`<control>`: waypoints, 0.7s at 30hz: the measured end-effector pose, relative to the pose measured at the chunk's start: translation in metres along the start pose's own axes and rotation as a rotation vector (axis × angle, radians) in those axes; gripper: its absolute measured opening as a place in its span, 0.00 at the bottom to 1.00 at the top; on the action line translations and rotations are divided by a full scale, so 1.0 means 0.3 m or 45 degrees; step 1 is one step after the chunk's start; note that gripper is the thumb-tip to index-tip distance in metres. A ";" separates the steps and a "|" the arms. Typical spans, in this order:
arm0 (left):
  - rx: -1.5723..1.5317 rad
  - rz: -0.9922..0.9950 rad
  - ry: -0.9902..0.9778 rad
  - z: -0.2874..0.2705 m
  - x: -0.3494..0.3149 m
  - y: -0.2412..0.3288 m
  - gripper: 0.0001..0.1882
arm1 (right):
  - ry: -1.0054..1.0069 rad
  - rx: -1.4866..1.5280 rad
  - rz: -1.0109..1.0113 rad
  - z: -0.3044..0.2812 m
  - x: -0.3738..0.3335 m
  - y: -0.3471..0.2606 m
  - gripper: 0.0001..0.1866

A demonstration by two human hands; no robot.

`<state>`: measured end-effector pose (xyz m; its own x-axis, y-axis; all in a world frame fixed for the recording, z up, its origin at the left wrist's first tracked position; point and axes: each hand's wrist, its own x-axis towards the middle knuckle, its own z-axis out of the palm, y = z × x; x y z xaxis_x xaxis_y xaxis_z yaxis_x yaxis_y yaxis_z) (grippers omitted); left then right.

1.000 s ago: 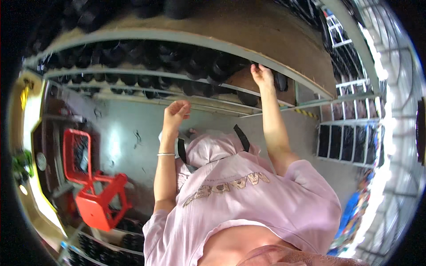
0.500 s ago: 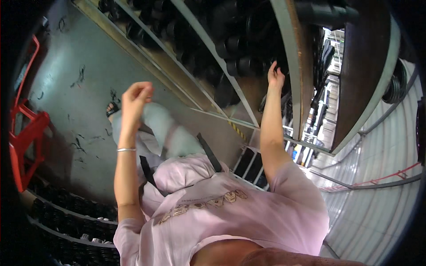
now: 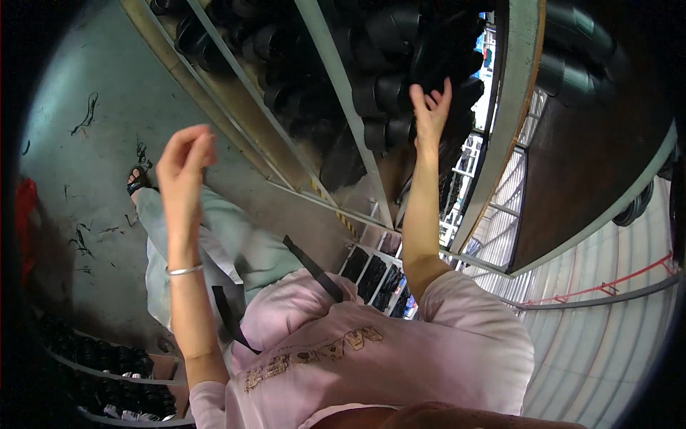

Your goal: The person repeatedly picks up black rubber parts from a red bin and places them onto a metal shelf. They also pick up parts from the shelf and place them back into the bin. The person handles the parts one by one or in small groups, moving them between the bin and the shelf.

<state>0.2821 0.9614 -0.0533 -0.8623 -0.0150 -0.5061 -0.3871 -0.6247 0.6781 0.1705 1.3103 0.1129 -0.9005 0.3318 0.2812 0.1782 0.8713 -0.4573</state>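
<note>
My right hand (image 3: 431,118) reaches into a metal rack, its thumb and fingers spread and nothing gripped. Right beside it, black rounded pieces (image 3: 389,100) with a smooth, leather-like look lie in rows on the shelf. Whether the fingertips touch them I cannot tell. My left hand (image 3: 184,161) hangs in the air over the floor, away from the rack. Its fingers are curled in and pressed together, and no object shows in them. A silver bangle (image 3: 184,271) circles that wrist.
The rack's grey rail (image 3: 332,71) slants past the shelves. A brown shelf board (image 3: 572,193) stands at the right with more black pieces (image 3: 575,79). Black scraps (image 3: 82,239) litter the floor. Another loaded rack (image 3: 107,375) is at lower left, near a red object (image 3: 26,214).
My view has shifted relative to the rack. The right hand's fingers have spread wider beside the black pieces. The left hand stays raised and curled. Less of the red object shows.
</note>
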 end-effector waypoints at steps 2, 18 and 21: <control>-0.029 0.085 -0.188 0.136 0.020 0.052 0.10 | -0.112 -0.243 -0.145 0.018 0.032 -0.011 0.45; 0.119 0.556 -0.183 0.539 0.099 0.173 0.13 | 0.021 -0.568 -0.186 0.035 0.284 0.118 0.34; 0.324 0.698 -0.097 0.584 0.121 0.169 0.21 | 0.075 -0.548 -0.047 0.000 0.439 0.165 0.31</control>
<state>0.1741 1.0658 0.0562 -0.9754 -0.2200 -0.0136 0.0625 -0.3354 0.9400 0.0606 1.3970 0.1273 -0.8872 0.3070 0.3443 0.3070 0.9501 -0.0560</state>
